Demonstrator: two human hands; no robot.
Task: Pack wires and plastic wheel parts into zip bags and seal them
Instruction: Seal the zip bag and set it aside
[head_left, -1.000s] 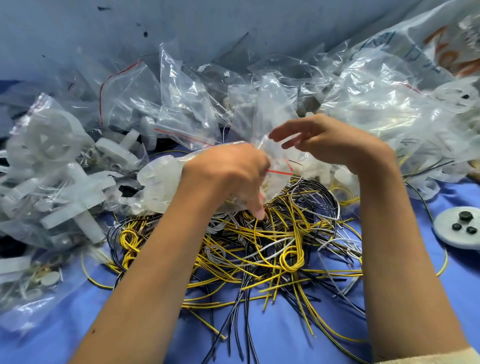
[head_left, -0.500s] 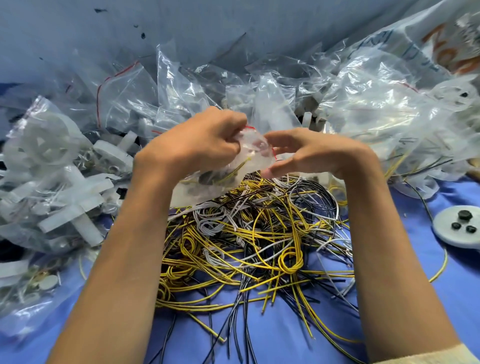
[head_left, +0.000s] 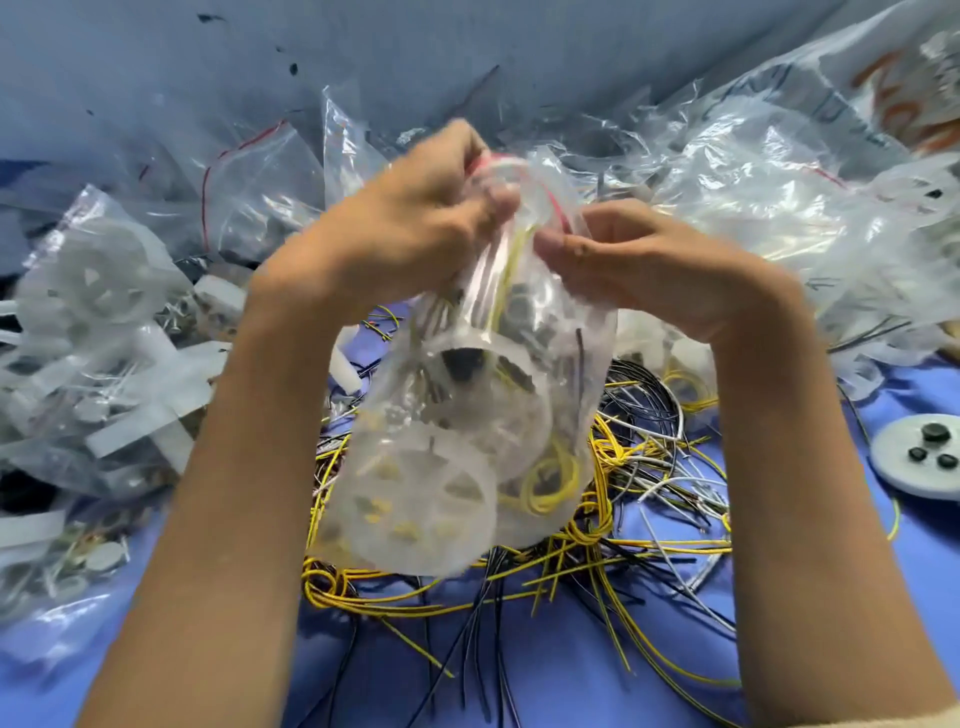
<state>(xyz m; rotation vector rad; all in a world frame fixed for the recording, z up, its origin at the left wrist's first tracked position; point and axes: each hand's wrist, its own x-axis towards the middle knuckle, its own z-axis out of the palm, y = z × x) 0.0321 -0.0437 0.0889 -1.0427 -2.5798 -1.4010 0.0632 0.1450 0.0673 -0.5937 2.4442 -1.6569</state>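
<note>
A clear zip bag (head_left: 550, 364) with a red seal strip hangs in the air at the centre. Inside it are white plastic wheels (head_left: 415, 514) and a coil of yellow wire (head_left: 550, 483). My left hand (head_left: 415, 228) grips the bag's top edge from the left. My right hand (head_left: 639, 270) pinches the same edge from the right, thumb against the seal. Below the bag a tangle of yellow, black and white wires (head_left: 649, 499) lies on the blue table (head_left: 571, 686).
Filled bags of white plastic parts (head_left: 104, 332) pile up at the left. Empty and crumpled clear bags (head_left: 753, 171) heap along the back and right. A grey disc with black knobs (head_left: 924, 452) sits at the right edge.
Both hands have lifted the bag off the wire pile and turned it upright, so it now hangs by its top edge. The hands have come closer together at the seal.
</note>
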